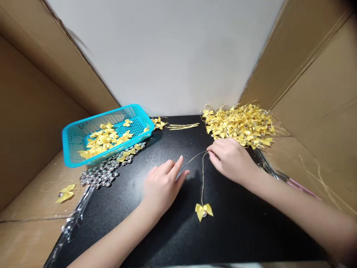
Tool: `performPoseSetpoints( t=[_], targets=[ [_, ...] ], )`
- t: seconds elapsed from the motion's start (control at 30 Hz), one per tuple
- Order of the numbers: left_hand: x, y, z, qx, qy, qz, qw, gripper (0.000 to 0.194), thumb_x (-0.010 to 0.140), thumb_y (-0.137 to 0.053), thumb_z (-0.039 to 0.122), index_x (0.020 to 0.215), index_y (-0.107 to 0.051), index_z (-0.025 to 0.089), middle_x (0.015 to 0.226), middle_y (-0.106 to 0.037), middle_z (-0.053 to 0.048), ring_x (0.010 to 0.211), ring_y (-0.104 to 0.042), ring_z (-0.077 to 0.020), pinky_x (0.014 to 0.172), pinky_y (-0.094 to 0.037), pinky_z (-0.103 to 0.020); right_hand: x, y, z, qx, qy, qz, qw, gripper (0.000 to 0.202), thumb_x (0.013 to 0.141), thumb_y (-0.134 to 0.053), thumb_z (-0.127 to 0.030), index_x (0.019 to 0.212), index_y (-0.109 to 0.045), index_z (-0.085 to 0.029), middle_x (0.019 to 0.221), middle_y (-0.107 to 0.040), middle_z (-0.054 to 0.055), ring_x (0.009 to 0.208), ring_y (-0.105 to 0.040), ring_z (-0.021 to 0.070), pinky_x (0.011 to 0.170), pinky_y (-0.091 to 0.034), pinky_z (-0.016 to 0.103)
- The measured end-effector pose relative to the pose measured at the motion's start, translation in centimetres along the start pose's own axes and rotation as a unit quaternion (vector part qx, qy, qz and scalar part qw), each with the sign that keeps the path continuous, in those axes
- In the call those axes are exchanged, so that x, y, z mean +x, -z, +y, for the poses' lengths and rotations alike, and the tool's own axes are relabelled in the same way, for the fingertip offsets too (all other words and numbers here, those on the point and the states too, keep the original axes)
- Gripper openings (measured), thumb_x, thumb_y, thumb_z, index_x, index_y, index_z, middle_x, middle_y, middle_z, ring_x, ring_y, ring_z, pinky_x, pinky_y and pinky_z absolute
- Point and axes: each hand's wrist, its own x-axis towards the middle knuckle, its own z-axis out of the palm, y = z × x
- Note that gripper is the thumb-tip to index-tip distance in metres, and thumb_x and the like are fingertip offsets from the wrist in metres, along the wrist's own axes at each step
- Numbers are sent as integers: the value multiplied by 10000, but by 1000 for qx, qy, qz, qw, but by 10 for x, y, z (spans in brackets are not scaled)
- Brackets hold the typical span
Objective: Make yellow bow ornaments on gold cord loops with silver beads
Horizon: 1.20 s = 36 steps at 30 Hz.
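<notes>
My right hand (227,158) pinches a thin gold cord (203,176) between thumb and fingertips, above the black tabletop. One length hangs down from the pinch to a yellow ribbon bow (204,211) with a small silver bell, lying on the table. Another length slants left into my left hand (163,182). There the index finger and thumb stand apart, while the other fingers are curled around the cord's end, partly hidden. Beyond my right hand lies a large heap of yellow bows (240,124) with cords.
A blue plastic basket (65,143) at left holds loose yellow bows. Silver bells (102,173) are piled along its near side. Several cut gold cords (184,126) lie at the back. Cardboard walls (315,96) flank the black table (167,238). A pink-handled tool (299,185) lies at right.
</notes>
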Motion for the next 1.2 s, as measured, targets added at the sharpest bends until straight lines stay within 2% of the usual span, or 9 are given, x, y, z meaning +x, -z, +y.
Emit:
performPoseSetpoints(
  t=[0.13, 0.33, 0.4, 0.5, 0.57, 0.7, 0.87, 1.07, 1.2],
  targets=[
    [-3, -4, -1, -84, 31, -115, 989, 220, 922, -564, 309, 947, -760, 210, 701, -679, -7, 521, -572, -112, 515, -389, -227, -15, -9, -15, 34, -23, 14, 999, 234, 893, -494, -118, 773, -693, -150, 790, -698, 89, 746, -622, 220, 743, -413, 344],
    [-5, -1, 5, -245, 131, -118, 953, 194, 865, -578, 247, 780, -734, 169, 640, -665, -9, 538, -557, -115, 555, -419, -221, -34, -14, -36, 239, -160, 25, 957, 177, 846, -554, -95, 807, -708, -175, 767, -701, 52, 679, -628, 181, 672, -466, 312],
    [-10, 4, 10, -339, 222, -116, 907, 203, 855, -594, 288, 755, -714, 157, 595, -640, 2, 517, -540, -114, 512, -404, -208, -45, -17, -52, 363, -244, 30, 899, 133, 814, -608, -118, 785, -709, -200, 689, -686, 17, 596, -613, 155, 596, -471, 284],
    [-24, 9, 24, -436, 306, -108, 839, 246, 850, -614, 353, 750, -709, 149, 602, -629, -2, 531, -539, -115, 491, -396, -200, -61, -24, -80, 552, -359, 32, 752, 26, 782, -685, -214, 774, -710, -211, 676, -706, 14, 601, -660, 170, 563, -507, 282],
    [-34, 10, 33, -442, 305, -78, 840, 205, 833, -648, 329, 750, -729, 160, 644, -620, -9, 573, -539, -116, 518, -406, -206, -69, -27, -94, 637, -401, 41, 657, 69, 729, -752, -251, 759, -711, -205, 685, -720, 22, 634, -692, 184, 596, -544, 293],
    [-45, 5, 48, -466, 320, -19, 825, 129, 814, -684, 287, 812, -755, 179, 701, -639, -18, 634, -564, -125, 573, -444, -216, -78, -27, -108, 721, -437, 90, 530, 191, 609, -858, -253, 691, -697, -191, 650, -713, 8, 648, -706, 165, 610, -564, 256],
    [-50, -8, 64, -611, 436, 10, 660, 238, 789, -733, 391, 844, -711, 160, 668, -639, 5, 598, -544, -92, 570, -458, -182, -91, -27, -116, 795, -478, 142, 346, 261, 581, -894, -252, 710, -680, -177, 673, -722, -7, 641, -708, 115, 624, -587, 194],
    [-50, -10, 89, -712, 481, 29, 510, 309, 738, -786, 403, 737, -599, 157, 585, -551, 51, 536, -467, -51, 531, -424, -136, -101, -30, -125, 818, -481, 194, 248, 286, 581, -908, -224, 712, -659, -173, 658, -708, -31, 618, -696, 82, 598, -581, 139],
    [-52, -13, 99, -713, 460, 46, 527, 304, 774, -757, 418, 807, -579, 174, 617, -562, 51, 566, -501, -62, 550, -445, -145, -102, -30, -128, 810, -476, 220, 262, 288, 592, -907, -247, 724, -660, -179, 659, -701, -32, 583, -670, 64, 551, -558, 121]
  ],
)
